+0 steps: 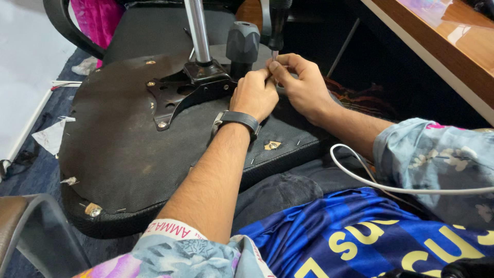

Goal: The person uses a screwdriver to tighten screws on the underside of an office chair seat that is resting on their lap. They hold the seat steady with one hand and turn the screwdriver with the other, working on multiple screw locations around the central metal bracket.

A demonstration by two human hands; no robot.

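My right hand point(303, 85) fingers and left hand point(254, 92) pinch the black-handled screwdriver's point(278, 25) tip; best kept upright over the overturned black chair seat point(118, 149).

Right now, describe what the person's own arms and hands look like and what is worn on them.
Both hands are bare, without gloves. The left hand has a dark band with a grey clasp, a wristwatch or similar, around the wrist. Both forearms are uncovered. The sleeves are short and pale grey-blue with a floral print: the left sleeve has a white hem with red lettering, the right sleeve ends near the elbow. The right hand wears nothing.
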